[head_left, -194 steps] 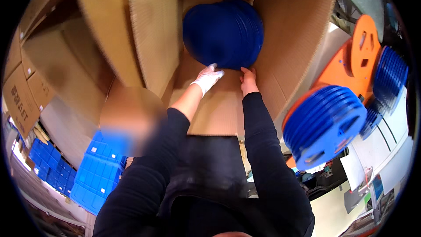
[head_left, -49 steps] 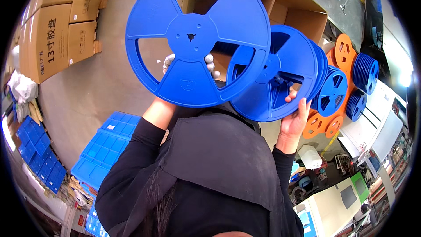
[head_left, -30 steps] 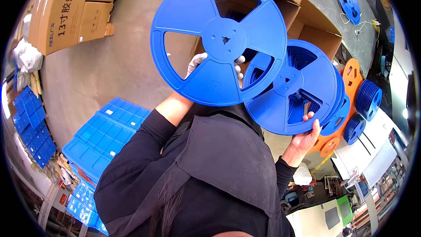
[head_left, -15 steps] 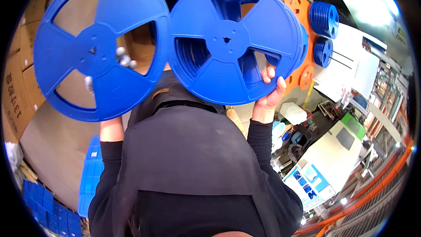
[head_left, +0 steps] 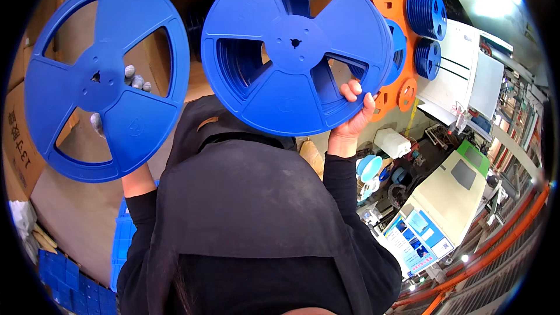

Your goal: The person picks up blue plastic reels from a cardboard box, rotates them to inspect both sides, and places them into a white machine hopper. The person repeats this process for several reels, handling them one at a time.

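Note:
A single blue plastic reel (head_left: 134, 119) with three cut-out windows is held up at the left. My left hand (head_left: 137, 81) grips it from behind. Its fingertips, wrapped in pale coverings, show through the windows, while the palm is hidden. At the upper middle, a stack of several matching blue reels (head_left: 286, 93) faces me. My right hand (head_left: 353, 118) is closed on the stack's lower right rim, fingers through a window and thumb at the outer edge. A gap separates the single reel from the stack.
Beyond the stack stands an orange plate (head_left: 402, 52) with cut-outs. Two more stacks of blue reels (head_left: 429, 14) sit on rods by a white surface (head_left: 452, 90). Cardboard boxes (head_left: 23, 140) line the left, a blue crate (head_left: 121, 245) is beside my left arm, and a beige machine (head_left: 446, 192) stands right.
The single reel in my left hand has moved left and slightly down, away from the stack, and turned somewhat. The stack in my right hand has shifted a little left and up.

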A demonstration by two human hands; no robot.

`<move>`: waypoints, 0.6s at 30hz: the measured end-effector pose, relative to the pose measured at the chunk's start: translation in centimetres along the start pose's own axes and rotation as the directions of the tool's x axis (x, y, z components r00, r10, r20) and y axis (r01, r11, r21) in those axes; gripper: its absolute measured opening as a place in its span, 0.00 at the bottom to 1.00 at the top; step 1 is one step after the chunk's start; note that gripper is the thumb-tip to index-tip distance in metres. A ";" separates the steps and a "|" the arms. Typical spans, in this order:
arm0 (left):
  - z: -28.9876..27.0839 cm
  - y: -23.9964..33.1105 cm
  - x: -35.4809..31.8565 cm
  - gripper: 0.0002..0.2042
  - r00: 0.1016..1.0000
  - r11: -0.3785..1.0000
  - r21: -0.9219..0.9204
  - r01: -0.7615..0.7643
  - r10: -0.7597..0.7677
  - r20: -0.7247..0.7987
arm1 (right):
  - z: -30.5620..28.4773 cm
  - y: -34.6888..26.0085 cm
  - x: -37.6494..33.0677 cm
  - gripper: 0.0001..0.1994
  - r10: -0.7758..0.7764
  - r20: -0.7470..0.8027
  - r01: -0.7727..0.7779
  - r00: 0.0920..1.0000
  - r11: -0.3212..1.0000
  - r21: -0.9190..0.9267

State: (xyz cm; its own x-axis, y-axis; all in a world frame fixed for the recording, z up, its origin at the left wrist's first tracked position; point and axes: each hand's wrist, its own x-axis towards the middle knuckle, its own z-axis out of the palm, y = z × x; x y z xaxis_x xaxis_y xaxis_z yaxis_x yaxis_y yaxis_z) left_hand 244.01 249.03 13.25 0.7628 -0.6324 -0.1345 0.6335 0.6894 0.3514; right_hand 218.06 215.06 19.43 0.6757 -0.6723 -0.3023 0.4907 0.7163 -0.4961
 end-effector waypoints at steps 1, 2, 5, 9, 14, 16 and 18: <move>0.1 0.0 -0.1 0.43 1.000 0.999 0.035 -0.014 0.015 -0.017 | 0.1 0.0 0.1 0.23 -0.003 0.001 0.003 1.000 1.000 0.009; 0.1 0.0 -0.2 0.43 0.999 0.999 0.053 -0.012 0.014 -0.030 | 0.0 0.0 0.2 0.23 -0.007 -0.002 0.007 1.000 1.000 -0.008; 0.0 -0.1 -0.3 0.43 0.999 0.998 0.053 0.037 -0.036 -0.021 | 0.1 0.0 0.7 0.25 -0.009 -0.025 0.008 1.000 0.998 -0.061; 1.6 -0.8 -0.8 0.47 0.955 0.968 -0.047 0.248 -0.252 -0.157 | 1.9 0.1 1.2 0.27 0.093 -0.043 -0.099 0.995 0.982 -0.160; 4.8 -6.1 0.6 0.44 0.914 0.873 -0.287 0.395 -0.404 0.029 | 4.2 2.9 3.0 0.29 0.036 -0.007 -0.034 0.999 0.841 -0.540; 5.4 -8.0 0.6 0.43 0.883 0.805 -0.372 0.463 -0.455 0.114 | 5.3 3.9 3.3 0.30 0.012 0.011 -0.003 1.000 0.782 -0.623; 5.8 -9.4 1.1 0.43 0.848 0.730 -0.435 0.527 -0.489 0.205 | 6.4 3.9 3.0 0.40 0.043 -0.003 -0.037 0.999 0.830 -0.557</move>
State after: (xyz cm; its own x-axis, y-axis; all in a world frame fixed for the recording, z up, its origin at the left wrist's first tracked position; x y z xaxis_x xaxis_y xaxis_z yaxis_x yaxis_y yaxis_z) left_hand 238.16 239.82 15.22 0.3103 -0.9458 -0.0955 0.9208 0.3241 -0.2172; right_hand 225.50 216.99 21.77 0.6946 -0.6414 -0.3258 0.0753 0.5152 -0.8538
